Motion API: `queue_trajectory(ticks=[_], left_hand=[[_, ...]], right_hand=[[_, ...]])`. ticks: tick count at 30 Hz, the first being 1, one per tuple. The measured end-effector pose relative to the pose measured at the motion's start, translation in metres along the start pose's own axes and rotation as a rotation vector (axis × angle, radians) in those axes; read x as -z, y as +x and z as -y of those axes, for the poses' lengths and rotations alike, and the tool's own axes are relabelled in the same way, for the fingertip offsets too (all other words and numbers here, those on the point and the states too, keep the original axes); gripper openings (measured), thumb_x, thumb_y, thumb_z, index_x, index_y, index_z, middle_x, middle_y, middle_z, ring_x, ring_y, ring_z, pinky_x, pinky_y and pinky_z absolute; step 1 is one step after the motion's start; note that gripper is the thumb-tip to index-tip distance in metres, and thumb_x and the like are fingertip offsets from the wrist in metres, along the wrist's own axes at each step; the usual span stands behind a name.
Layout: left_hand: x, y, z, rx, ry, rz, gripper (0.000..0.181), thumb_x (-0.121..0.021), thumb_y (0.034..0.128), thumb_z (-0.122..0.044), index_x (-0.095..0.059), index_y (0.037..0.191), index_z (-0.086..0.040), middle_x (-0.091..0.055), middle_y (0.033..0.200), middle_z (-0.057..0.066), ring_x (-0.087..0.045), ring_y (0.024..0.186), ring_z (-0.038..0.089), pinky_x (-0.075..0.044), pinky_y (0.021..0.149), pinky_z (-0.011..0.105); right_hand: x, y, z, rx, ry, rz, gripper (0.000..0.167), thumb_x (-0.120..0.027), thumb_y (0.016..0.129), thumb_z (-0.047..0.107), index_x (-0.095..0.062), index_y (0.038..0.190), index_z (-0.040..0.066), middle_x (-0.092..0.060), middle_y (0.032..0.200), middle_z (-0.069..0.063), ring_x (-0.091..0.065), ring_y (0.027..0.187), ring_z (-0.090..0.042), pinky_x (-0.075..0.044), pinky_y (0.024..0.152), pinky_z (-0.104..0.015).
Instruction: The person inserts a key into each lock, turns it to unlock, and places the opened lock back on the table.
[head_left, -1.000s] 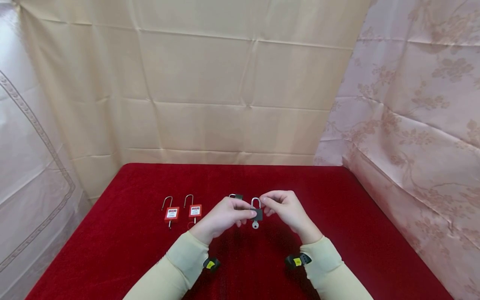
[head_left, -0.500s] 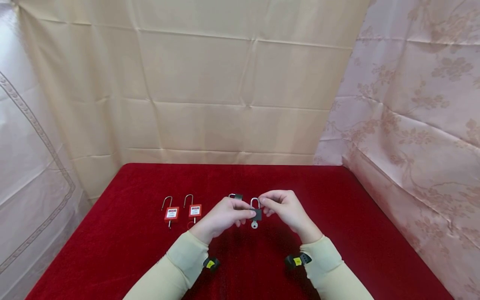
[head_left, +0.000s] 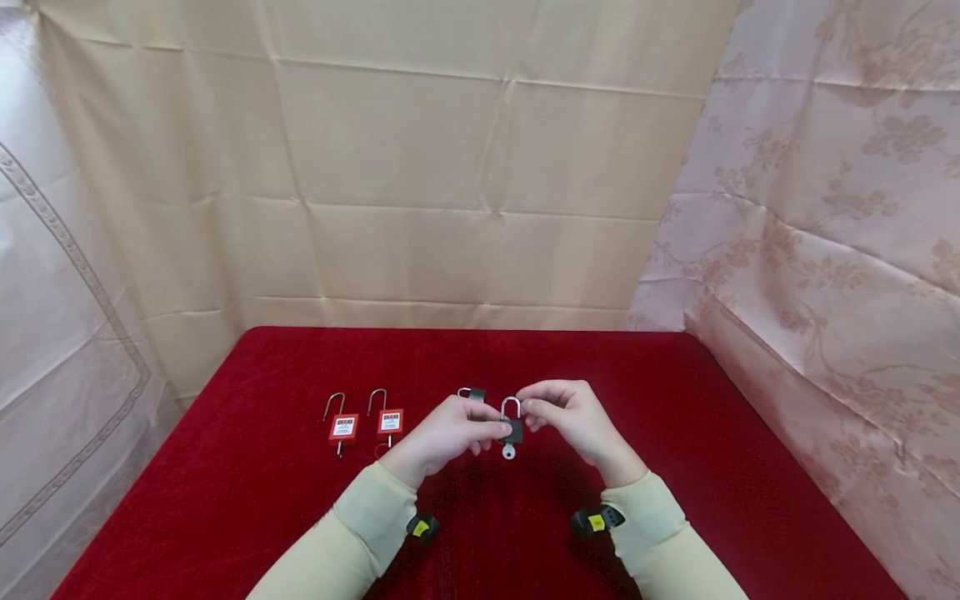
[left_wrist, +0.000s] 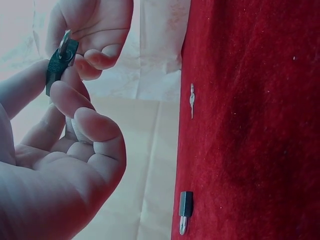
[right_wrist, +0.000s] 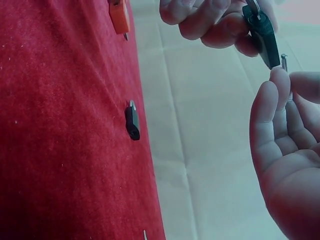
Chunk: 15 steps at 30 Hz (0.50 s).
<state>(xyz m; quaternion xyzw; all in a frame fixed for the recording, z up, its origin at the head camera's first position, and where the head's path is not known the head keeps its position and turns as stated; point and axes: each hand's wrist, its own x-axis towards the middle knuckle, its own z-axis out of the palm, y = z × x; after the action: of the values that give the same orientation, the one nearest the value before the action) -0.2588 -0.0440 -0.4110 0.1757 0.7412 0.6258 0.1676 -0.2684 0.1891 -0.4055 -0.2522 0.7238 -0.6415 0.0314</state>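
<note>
- Padlock (head_left: pixel 516 432), black-bodied, clamped between the thumb and fingers of my left hand (head_left: pixel 454 431), raised above the table, near the scene's middle.
- Its silver shackle (head_left: pixel 510 399) stands up at the far end; a round-headed key (head_left: pixel 509 452) sticks out of the near end.
- My right hand (head_left: pixel 576 418) is at the right of that shackle, thumb and forefinger drawn together right beside it; I cannot tell whether they pinch the metal or only meet it.
- Just beyond my left hand, on the cloth, a second black padlock (head_left: pixel 477 395) lies with its shackle to the left.
- To the right of that one, the left wrist view gives me a slim silver piece (left_wrist: pixel 192 100) lying on the cloth, too small to make out well.
- Out to my left, side by side and apart from each other, lie two red padlocks (head_left: pixel 343 427) with white labels, their hooked shackles raised toward the far side, metal showing at their near ends.
- Under everything, a red cloth-covered table (head_left: pixel 645 367).
- Beyond its far edge hangs a creased beige curtain (head_left: pixel 405 150); on the right, a pinkish flowered drape (head_left: pixel 847 192).
</note>
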Motion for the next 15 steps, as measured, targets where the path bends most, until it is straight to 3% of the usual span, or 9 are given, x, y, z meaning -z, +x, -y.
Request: queue_trajectory(ticks=[4,11,15], left_hand=[[-0.0005,0.0002,0.001,-0.002,0.005,0.012,0.018,-0.076,0.0914,-0.015,-0.077,0.102,-0.001,-0.065,0.074,0.006,-0.059,0.068,0.014,-0.05,0.061,0.027],[-0.0014,-0.0015,-0.0013,-0.001,0.028,0.031,0.018,-0.076,0.0919,-0.016,-0.078,0.104,-0.003,-0.064,0.072,0.006,-0.059,0.069,0.016,-0.051,0.063,0.03],[-0.0019,-0.0026,-0.0023,-0.016,0.045,0.051,0.016,-0.076,0.0921,-0.015,-0.079,0.103,-0.003,-0.065,0.073,0.007,-0.058,0.069,0.018,-0.052,0.064,0.034]], right_hand=[[0.0001,0.0001,-0.0002,0.016,0.003,0.013,0.018,-0.067,0.097,0.002,-0.072,0.11,-0.008,-0.067,0.101,-0.036,-0.069,0.076,-0.02,-0.061,0.072,-0.037],[0.0008,0.0005,-0.0022,0.056,0.003,0.028,0.018,-0.066,0.096,-0.001,-0.071,0.111,-0.01,-0.073,0.094,-0.019,-0.069,0.076,-0.02,-0.061,0.073,-0.037],[0.0007,0.0006,-0.003,0.064,0.008,0.043,0.02,-0.066,0.096,-0.002,-0.069,0.112,-0.014,-0.072,0.095,-0.023,-0.07,0.076,-0.02,-0.061,0.073,-0.037]])
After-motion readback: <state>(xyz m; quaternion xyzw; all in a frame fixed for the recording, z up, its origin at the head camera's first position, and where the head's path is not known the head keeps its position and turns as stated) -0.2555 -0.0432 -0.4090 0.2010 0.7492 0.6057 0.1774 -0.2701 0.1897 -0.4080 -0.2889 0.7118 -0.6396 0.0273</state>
